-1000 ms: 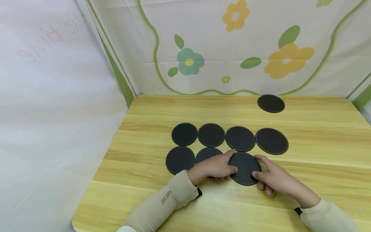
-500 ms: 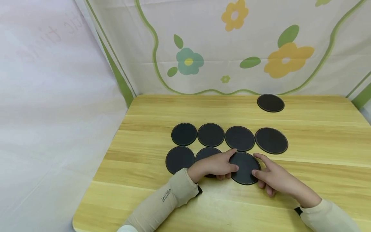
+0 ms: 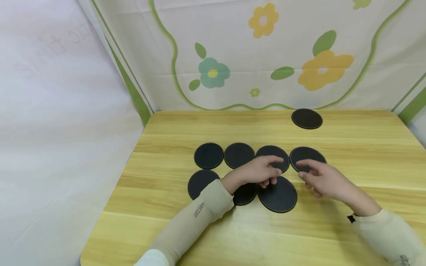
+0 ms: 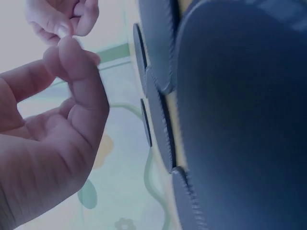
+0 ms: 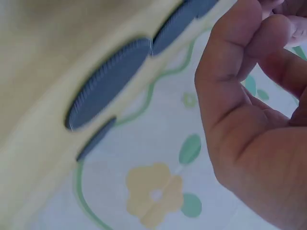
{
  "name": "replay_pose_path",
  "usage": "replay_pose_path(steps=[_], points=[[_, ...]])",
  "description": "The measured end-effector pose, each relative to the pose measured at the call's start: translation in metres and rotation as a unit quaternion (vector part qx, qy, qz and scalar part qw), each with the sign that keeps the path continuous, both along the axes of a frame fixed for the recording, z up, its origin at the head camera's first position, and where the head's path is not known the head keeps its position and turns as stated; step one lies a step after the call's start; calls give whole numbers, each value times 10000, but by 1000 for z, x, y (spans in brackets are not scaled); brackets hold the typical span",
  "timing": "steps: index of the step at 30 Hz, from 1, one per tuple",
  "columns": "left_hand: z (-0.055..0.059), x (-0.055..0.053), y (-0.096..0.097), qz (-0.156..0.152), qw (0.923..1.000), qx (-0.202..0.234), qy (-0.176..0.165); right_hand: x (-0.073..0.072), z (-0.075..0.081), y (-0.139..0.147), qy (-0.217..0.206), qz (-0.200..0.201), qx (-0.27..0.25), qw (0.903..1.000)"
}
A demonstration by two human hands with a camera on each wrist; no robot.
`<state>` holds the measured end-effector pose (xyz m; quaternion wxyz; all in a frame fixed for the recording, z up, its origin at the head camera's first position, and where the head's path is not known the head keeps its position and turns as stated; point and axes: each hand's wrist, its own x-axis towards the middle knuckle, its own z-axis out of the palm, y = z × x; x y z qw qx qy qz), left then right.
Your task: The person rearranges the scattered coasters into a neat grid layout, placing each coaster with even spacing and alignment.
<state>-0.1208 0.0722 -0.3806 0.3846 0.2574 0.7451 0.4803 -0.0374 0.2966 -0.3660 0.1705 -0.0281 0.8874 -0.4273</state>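
Several round black coasters with stitched rims lie on the table in two rows. My left hand (image 3: 256, 170) hovers with loosely bent fingers over the third coaster of the back row (image 3: 265, 150) and the upper edge of the front row's right coaster (image 3: 277, 195). Its forearm partly covers the front row's middle coaster (image 3: 245, 194). Nothing is in the right hand (image 3: 329, 181), whose fingertips overlap the back row's right coaster (image 3: 307, 153). The left wrist view shows a large coaster (image 4: 244, 120) beside that hand, apart from the fingers. In the right wrist view, a coaster (image 5: 110, 86) lies away from the fingers.
A lone coaster (image 3: 307, 118) lies near the far edge of the wooden table (image 3: 199, 236). The back row's left coasters (image 3: 208, 156) sit edge to edge. Behind the table hangs a white flowered curtain (image 3: 239, 44); a pale cloth (image 3: 60, 147) drapes at the left.
Both hands have let go of the front row's right coaster and risen forward off it. That coaster stays beside the front row's middle one. The head view has shifted slightly.
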Motion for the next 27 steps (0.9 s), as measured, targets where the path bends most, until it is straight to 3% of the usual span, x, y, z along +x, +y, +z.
replay_pose_path(steps=[5, 11, 17, 22, 27], points=[[8, -26, 21, 473, 9988, 92, 73, -29, 14, 18, 113, -155, 501, 9986], [14, -67, 49, 898, 9947, -59, 489, -79, 12, 54, 92, -341, 883, 9955], [10, -105, 72, 1393, 9898, 239, 171, -123, 3, 94, -275, -498, 1177, 9914], [1, -122, 80, 1680, 9855, 200, -151, -145, -9, 110, -441, -707, 1086, 9906], [-9, -126, 93, 1841, 9820, 25, -422, -158, -23, 114, -601, -798, 853, 9913]])
